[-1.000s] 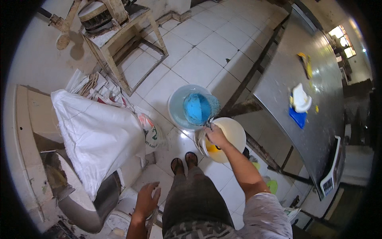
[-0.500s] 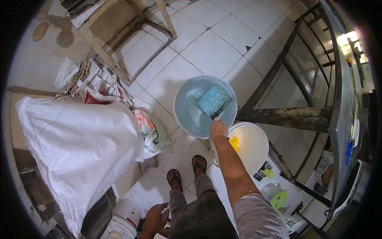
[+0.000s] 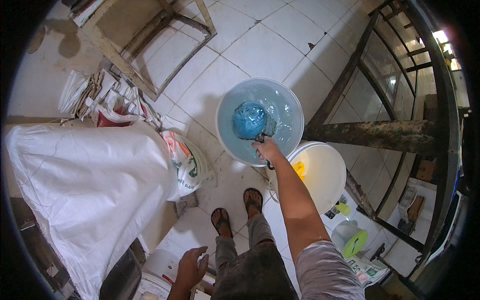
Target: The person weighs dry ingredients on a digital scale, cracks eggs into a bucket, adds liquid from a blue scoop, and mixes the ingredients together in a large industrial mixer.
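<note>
My right hand (image 3: 267, 149) is closed round the dark handle of a blue water dipper (image 3: 250, 119). The dipper's bowl is over the water in a round, pale tub (image 3: 221, 142) with a white rim, its mouth facing up and bluish water showing inside it. Ripples and glints cover the water around it. Low in the view, my left hand (image 3: 192, 267) hangs to the left of my legs, fingers stretched and apart, holding nothing. A white bucket (image 3: 330, 177) stands beside the tub under my right forearm, with a yellow thing (image 3: 299, 170) in it, partly hidden.
A large white sack (image 3: 95, 165) fills the left, beside a smaller printed sack (image 3: 187, 167) and folded sacks (image 3: 107, 95). A dark table frame (image 3: 370, 136) stands at right; a wooden stand (image 3: 120, 60) is at far left. A lime-lidded container (image 3: 352, 240) sits lower right.
The dipper has turned from underside up to mouth up and now holds water. The tub's water is rippling. My left hand has risen slightly, and the view has shifted a little.
</note>
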Available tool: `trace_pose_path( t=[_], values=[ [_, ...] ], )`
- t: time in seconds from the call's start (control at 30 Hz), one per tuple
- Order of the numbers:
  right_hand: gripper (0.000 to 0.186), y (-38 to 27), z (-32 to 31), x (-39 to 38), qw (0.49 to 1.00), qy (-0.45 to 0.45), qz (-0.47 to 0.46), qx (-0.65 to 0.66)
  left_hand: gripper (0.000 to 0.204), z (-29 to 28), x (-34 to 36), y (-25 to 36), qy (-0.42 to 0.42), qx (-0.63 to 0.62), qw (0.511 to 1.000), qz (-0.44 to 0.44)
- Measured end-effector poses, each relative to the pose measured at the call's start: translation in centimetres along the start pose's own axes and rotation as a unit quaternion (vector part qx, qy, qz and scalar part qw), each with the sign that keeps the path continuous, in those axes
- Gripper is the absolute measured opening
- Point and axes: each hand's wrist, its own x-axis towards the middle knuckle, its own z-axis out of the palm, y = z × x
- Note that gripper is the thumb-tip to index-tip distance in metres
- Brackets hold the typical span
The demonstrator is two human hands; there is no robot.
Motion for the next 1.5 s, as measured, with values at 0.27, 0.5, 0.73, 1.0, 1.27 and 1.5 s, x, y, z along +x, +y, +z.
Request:
trace_pose_path(
  t=[0.27, 0.5, 0.73, 1.0, 1.27, 1.5],
  values=[
    [0.02, 0.6, -2.6, -4.8, 0.982, -0.026, -0.056, 0.176, 0.028, 0.0, 1.6, 2.1, -0.018, 0.006, 1.0, 0.016],
    [0.022, -0.6, -3.8, -9.1, 0.973, -0.036, -0.061, 0.218, 0.026, -0.1, 2.4, 3.9, -0.008, 0.022, 0.999, 0.034],
    [0.024, 0.2, -4.9, -13.5, 0.945, -0.062, -0.097, 0.307, 0.024, -0.6, 4.5, 6.1, 0.005, 0.006, 0.997, 0.076],
    [0.015, 0.9, -7.9, -24.1, 0.914, -0.019, -0.141, 0.381, 0.031, -1.6, 12.3, 12.3, -0.062, -0.229, 0.971, 0.032],
    [0.019, 10.3, -10.2, -29.5, 0.893, 0.057, -0.086, 0.439, 0.034, -0.8, 14.0, 17.1, -0.104, -0.254, 0.961, 0.029],
    [0.021, 18.2, -9.8, -26.0, 0.952, 0.227, -0.017, 0.207, 0.037, 1.0, 13.0, 16.1, -0.138, -0.271, 0.952, -0.007]
  ],
)
